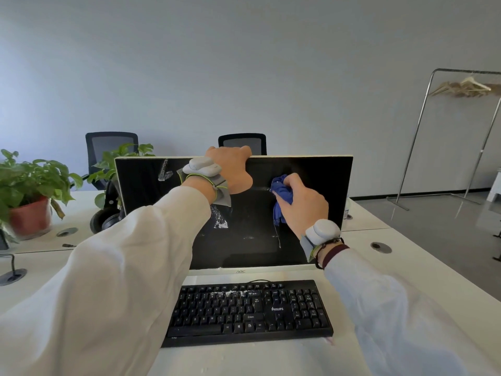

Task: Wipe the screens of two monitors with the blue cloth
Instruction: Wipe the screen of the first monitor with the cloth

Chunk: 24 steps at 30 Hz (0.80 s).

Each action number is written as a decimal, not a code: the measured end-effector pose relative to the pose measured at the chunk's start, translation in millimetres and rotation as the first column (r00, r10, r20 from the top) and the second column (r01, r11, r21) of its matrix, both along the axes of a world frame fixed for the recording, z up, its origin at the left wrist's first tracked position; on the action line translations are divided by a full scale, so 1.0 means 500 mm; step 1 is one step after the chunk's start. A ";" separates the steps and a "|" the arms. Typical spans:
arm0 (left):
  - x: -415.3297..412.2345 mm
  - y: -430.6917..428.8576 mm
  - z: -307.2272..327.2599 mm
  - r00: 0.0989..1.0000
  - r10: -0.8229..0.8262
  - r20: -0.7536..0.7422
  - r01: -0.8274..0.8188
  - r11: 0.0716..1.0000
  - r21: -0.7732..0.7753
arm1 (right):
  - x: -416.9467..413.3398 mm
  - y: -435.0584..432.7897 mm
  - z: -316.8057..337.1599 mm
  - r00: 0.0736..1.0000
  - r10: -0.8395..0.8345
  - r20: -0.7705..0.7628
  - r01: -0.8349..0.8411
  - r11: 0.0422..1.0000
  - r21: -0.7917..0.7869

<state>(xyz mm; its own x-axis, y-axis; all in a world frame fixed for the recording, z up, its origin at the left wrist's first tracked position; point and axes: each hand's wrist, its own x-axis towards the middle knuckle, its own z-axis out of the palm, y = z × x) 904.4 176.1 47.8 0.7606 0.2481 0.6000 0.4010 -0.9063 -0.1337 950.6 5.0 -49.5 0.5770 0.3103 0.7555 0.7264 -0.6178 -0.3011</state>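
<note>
**Blue cloth pressed to a smeared screen**

Blue cloth (282, 195), bunched up, is pressed against the upper right part of the black monitor (320, 185) screen by the right hand (305, 203), whose fingers are curled round the fabric. The left hand (230, 169) grips the monitor's top edge, fingers hooked over it. White smears mark the screen's left and centre. The monitor stands at the far edge of the white desk (423, 263), with a black keyboard (249, 312) just in front of it and a potted plant (29, 183) toward the far left.

A black plastic keyboard (249, 313) is set on the white desk (423, 267) before the white-framed flat monitor (244, 240); a red-potted leafy plant (29, 196) is placed left, black mesh chairs (111, 147) behind.
</note>
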 end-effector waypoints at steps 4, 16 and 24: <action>0.000 0.016 -0.005 0.999 -0.037 0.029 0.038 0.999 -0.016 | -0.001 0.009 0.070 0.996 -0.055 0.069 0.049 0.995 0.085; -0.009 0.015 -0.002 0.998 -0.059 -0.004 0.059 0.998 -0.028 | 0.000 0.013 0.053 0.990 -0.106 0.093 0.100 0.993 0.070; -0.030 0.002 0.007 0.996 -0.073 -0.052 0.071 0.996 -0.045 | -0.002 -0.012 -0.011 0.996 -0.067 -0.053 0.070 0.996 0.060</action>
<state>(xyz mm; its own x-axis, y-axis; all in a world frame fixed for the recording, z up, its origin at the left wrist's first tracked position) 889.1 177.1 51.3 0.8080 0.2164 0.5480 0.3281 -0.9378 -0.1134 949.4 -1.0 -55.1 0.6334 0.2219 0.7413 0.6657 -0.6447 -0.3758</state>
